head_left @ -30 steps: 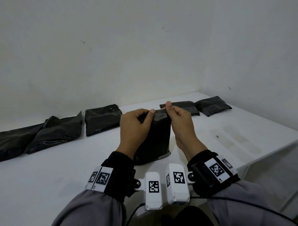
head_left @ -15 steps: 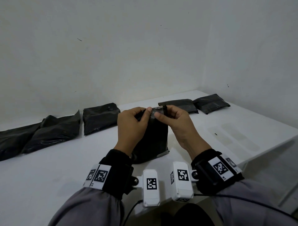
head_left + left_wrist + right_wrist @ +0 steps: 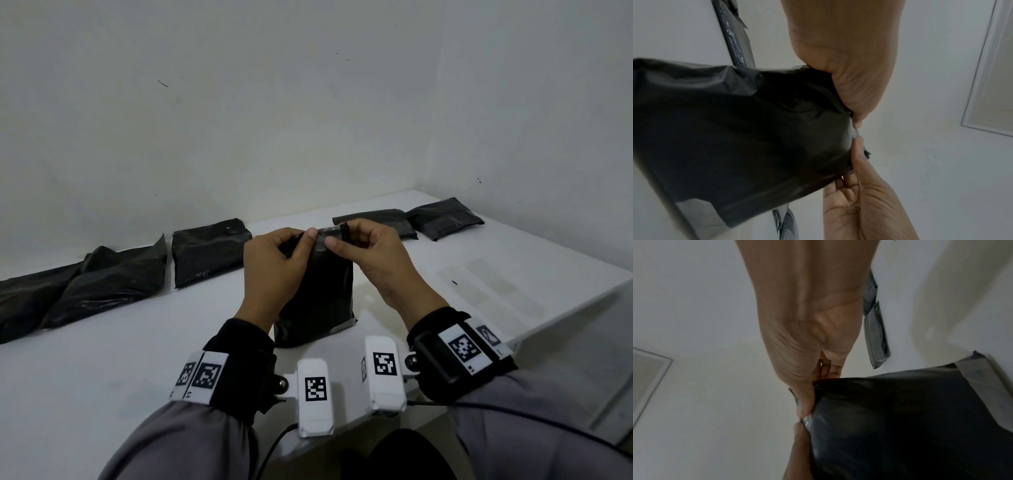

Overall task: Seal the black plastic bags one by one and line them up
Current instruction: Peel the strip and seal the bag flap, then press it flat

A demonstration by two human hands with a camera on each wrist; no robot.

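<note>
A filled black plastic bag point(image 3: 318, 298) stands upright on the white table point(image 3: 102, 370) in front of me. Both hands pinch its folded top edge, thumbs toward me. My left hand point(image 3: 277, 263) holds the left part of the top, my right hand point(image 3: 370, 253) the right part, their thumb tips almost touching. In the left wrist view the bag point(image 3: 735, 129) fills the left side with my left hand point(image 3: 849, 81) gripping its top; in the right wrist view the bag point(image 3: 900, 426) lies under my right hand point(image 3: 807, 369).
Several black bags lie along the back wall: crumpled ones at the left point(image 3: 85, 291), one point(image 3: 209, 253) behind my left hand, two point(image 3: 442, 221) at the back right. Pale strips point(image 3: 493, 291) lie on the table at the right, near its edge.
The bag's top has been folded down and lowered slightly. My right thumb has slid left along the fold toward the left thumb.
</note>
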